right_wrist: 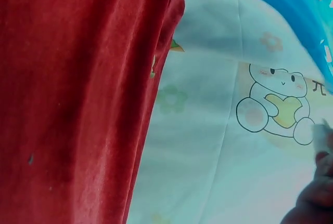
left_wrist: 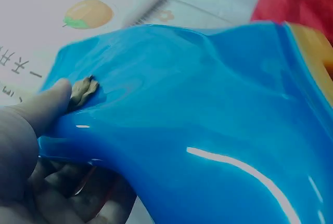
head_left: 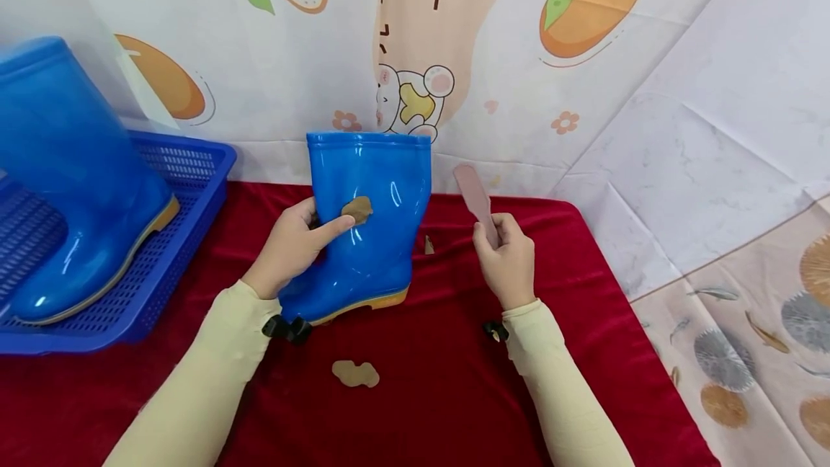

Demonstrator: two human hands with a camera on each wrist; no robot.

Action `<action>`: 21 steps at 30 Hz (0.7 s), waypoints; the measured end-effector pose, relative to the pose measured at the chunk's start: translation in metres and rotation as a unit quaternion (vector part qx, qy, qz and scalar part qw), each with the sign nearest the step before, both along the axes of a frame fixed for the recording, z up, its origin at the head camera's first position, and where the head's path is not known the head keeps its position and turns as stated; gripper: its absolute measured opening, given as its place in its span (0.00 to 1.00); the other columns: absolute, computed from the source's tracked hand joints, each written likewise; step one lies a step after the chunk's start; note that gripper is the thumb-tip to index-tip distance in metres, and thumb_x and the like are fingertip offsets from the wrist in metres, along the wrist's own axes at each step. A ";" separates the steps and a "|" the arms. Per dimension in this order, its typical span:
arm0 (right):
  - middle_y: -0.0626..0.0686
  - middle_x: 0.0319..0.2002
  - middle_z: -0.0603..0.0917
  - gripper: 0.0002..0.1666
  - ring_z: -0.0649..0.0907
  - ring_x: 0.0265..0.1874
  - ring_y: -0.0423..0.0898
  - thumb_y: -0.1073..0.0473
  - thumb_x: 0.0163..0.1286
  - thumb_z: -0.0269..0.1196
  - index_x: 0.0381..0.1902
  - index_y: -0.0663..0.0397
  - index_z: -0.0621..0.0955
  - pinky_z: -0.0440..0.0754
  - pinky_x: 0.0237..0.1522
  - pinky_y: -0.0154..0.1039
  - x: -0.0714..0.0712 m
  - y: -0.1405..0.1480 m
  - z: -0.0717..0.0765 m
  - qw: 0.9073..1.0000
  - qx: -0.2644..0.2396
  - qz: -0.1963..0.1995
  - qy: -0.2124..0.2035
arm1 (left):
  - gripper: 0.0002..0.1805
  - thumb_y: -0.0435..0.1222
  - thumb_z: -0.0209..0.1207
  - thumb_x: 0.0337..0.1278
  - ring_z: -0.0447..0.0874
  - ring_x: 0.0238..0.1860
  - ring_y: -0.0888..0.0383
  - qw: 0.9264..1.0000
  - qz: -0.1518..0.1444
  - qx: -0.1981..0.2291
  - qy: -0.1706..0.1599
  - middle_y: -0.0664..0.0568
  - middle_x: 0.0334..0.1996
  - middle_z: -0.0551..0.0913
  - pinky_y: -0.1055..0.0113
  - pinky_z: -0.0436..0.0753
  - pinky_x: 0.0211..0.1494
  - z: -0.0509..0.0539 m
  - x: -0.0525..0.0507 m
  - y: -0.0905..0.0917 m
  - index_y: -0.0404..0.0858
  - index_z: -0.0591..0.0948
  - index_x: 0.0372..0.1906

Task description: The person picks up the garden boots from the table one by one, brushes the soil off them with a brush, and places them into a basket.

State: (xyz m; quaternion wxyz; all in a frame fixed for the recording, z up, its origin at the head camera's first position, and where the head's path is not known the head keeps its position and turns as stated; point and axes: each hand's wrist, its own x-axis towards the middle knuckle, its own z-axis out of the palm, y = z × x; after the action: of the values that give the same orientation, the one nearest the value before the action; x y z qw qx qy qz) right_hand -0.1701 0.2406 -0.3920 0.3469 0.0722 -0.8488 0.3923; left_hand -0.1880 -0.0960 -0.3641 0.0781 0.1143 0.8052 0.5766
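Note:
A blue rain boot (head_left: 372, 186) with a yellow sole stands on the red cloth, a brown patch (head_left: 359, 209) on its shaft. My left hand (head_left: 288, 247) grips the shaft's left side, thumb at the patch's edge; in the left wrist view the fingers curl behind the boot (left_wrist: 171, 89) and the thumb touches the patch (left_wrist: 83, 91). My right hand (head_left: 509, 261) holds a pinkish brush (head_left: 473, 193) by its handle, to the right of the boot and apart from it. The left wrist view shows bristles on the brush (left_wrist: 148, 8); in the right wrist view the right hand (right_wrist: 315, 193) is partly cut off.
At the left, a second blue boot (head_left: 71, 186) stands in a blue perforated basket (head_left: 194, 218). A flat brown piece (head_left: 355, 373) lies on the red cloth (head_left: 415, 409) in front, and a small scrap (head_left: 429, 245) lies right of the boot. A printed curtain (head_left: 506, 92) hangs behind.

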 end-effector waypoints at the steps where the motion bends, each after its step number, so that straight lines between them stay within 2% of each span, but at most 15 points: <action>1: 0.47 0.16 0.76 0.04 0.68 0.14 0.39 0.61 0.69 0.65 0.35 0.57 0.82 0.65 0.18 0.30 0.000 0.000 0.000 1.000 -0.014 -0.001 0.006 | 0.42 0.59 0.62 0.67 0.82 0.60 0.34 1.000 0.001 -0.005 0.005 0.41 0.66 0.79 0.32 0.79 0.59 0.000 -0.001 -0.001 0.39 0.66 0.76; 7: 0.49 0.18 0.77 0.03 0.69 0.17 0.36 0.64 0.69 0.67 0.38 0.57 0.87 0.66 0.21 0.27 -0.001 -0.006 0.000 0.996 -0.063 0.039 0.046 | 0.41 0.55 0.63 0.69 0.82 0.61 0.35 0.999 -0.013 -0.028 0.019 0.40 0.66 0.78 0.33 0.80 0.58 0.000 -0.003 -0.004 0.39 0.66 0.77; 12: 0.52 0.20 0.80 0.10 0.70 0.18 0.39 0.65 0.71 0.67 0.47 0.57 0.90 0.68 0.23 0.28 0.002 -0.019 0.006 0.992 -0.060 0.083 0.075 | 0.41 0.57 0.61 0.69 0.82 0.61 0.35 0.999 -0.004 -0.035 0.020 0.40 0.67 0.78 0.33 0.80 0.58 0.001 -0.003 -0.002 0.39 0.66 0.77; 14: 0.54 0.29 0.87 0.15 0.77 0.24 0.40 0.65 0.72 0.66 0.54 0.58 0.88 0.75 0.30 0.25 0.004 -0.027 0.010 0.991 -0.054 0.097 0.081 | 0.42 0.58 0.61 0.69 0.81 0.62 0.34 0.999 0.002 -0.047 0.024 0.40 0.68 0.76 0.32 0.79 0.59 0.003 -0.003 -0.002 0.40 0.63 0.77; 16: 0.56 0.41 0.90 0.20 0.83 0.32 0.41 0.66 0.73 0.65 0.61 0.59 0.84 0.81 0.41 0.24 0.006 -0.035 0.014 0.989 -0.048 0.112 0.083 | 0.42 0.56 0.61 0.70 0.79 0.64 0.33 0.998 -0.002 -0.058 0.027 0.40 0.71 0.73 0.31 0.77 0.60 0.005 -0.002 -0.002 0.40 0.59 0.78; 19: 0.56 0.39 0.89 0.25 0.83 0.30 0.42 0.66 0.74 0.64 0.68 0.60 0.79 0.82 0.37 0.25 0.010 -0.047 0.020 0.987 -0.044 0.138 0.075 | 0.42 0.50 0.62 0.72 0.76 0.66 0.32 0.997 -0.017 -0.068 0.021 0.38 0.72 0.70 0.29 0.76 0.60 0.008 0.000 -0.006 0.39 0.55 0.78; 21: 0.54 0.26 0.82 0.24 0.76 0.21 0.41 0.66 0.74 0.63 0.66 0.62 0.78 0.76 0.24 0.26 0.011 -0.053 0.023 0.986 -0.048 0.147 0.068 | 0.41 0.46 0.63 0.71 0.77 0.65 0.33 0.997 -0.029 -0.069 0.012 0.37 0.70 0.71 0.29 0.76 0.60 0.009 0.001 -0.010 0.37 0.54 0.77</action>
State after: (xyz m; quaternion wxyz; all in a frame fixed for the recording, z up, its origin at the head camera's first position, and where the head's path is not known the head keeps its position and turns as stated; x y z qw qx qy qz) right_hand -0.1587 0.1872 -0.3694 0.3452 0.2055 -0.7839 0.4734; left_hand -0.1869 -0.1057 -0.3551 0.0928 0.1390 0.8404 0.5155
